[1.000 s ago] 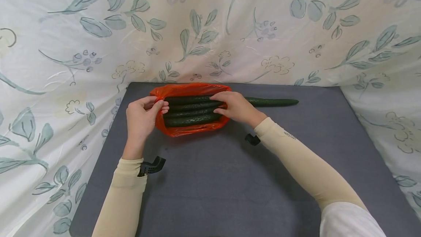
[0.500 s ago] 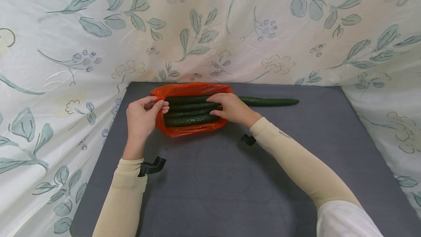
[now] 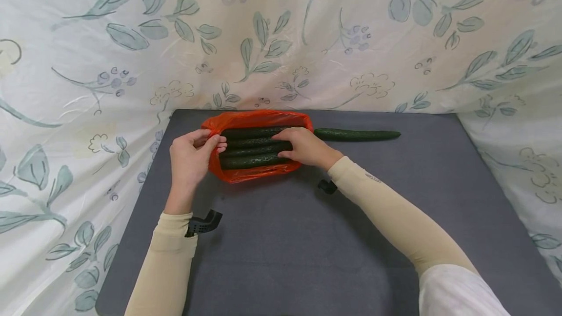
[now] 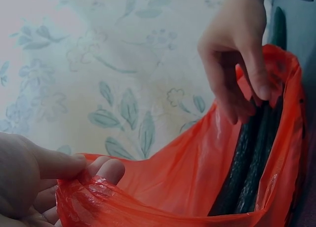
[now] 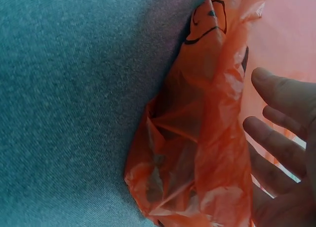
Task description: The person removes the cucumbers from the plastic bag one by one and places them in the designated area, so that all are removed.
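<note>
An orange-red plastic bag (image 3: pixel 259 119) lies on its side near the back of the table, its mouth spread wide. Several dark green cucumbers (image 3: pixel 250 162) rest side by side inside it. My left hand (image 3: pixel 190 162) pinches the bag's left rim between thumb and fingers, as the left wrist view also shows. Over the right part of the cucumbers, my right hand (image 3: pixel 306 148) reaches into the bag with fingertips down at them. In the right wrist view, that hand's fingers (image 5: pixel 274 138) are spread and fairly straight, behind the bag's plastic. Whether they touch a cucumber is unclear.
One more cucumber (image 3: pixel 357 135) lies on the dark grey table (image 3: pixel 290 243), to the right of the bag. A white curtain (image 3: pixel 307 28) with a leaf and flower print hangs behind the table and along its sides.
My right hand has slid left over the cucumbers in the bag, uncovering more of the cucumber lying outside. My left hand keeps its pinch on the rim, nearly still.
</note>
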{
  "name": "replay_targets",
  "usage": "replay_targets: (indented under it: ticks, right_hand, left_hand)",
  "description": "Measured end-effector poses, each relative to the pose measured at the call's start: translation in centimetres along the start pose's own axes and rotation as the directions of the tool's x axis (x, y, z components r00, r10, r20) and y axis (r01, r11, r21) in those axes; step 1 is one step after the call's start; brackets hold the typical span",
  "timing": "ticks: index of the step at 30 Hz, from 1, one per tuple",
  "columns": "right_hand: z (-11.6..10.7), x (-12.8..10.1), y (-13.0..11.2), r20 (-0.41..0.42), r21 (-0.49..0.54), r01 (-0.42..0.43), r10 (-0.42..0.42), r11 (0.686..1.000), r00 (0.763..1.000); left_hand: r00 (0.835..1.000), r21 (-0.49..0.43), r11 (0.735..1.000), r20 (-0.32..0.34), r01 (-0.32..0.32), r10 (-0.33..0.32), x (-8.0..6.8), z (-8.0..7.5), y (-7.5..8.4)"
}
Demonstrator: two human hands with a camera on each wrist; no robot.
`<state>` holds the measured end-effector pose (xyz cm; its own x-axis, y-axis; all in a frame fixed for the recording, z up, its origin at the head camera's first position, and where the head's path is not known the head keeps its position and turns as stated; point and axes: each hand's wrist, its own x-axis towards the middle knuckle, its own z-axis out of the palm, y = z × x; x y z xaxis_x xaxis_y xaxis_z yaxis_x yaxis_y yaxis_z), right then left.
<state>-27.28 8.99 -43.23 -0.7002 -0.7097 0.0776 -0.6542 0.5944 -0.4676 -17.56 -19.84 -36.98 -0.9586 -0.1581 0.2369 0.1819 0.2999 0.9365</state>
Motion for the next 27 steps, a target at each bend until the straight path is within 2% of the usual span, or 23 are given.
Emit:
replay_targets:
  ticks: [5, 14, 27]
  right_hand:
    - [0.4, 0.2, 0.0, 0.022, -0.003, -0.004, 0.004, 1.000, 1.000]
    - [1.0, 0.5, 0.0, 0.041, -0.027, 0.020, -0.019, 0.999, 0.999]
    - [1.9, 0.5, 0.4, 0.020, -0.063, 0.023, -0.021, 0.998, 1.000]
  left_hand:
    - [1.000, -0.005, 1.000, -0.003, -0.006, 0.006, 0.0, 0.0, 0.0]
    - [1.000, 0.005, 1.000, -0.005, 0.022, -0.022, -0.1, -0.1, 0.0]
    - [1.000, 0.001, 1.000, -0.002, 0.023, -0.023, -0.1, -0.2, 0.0]
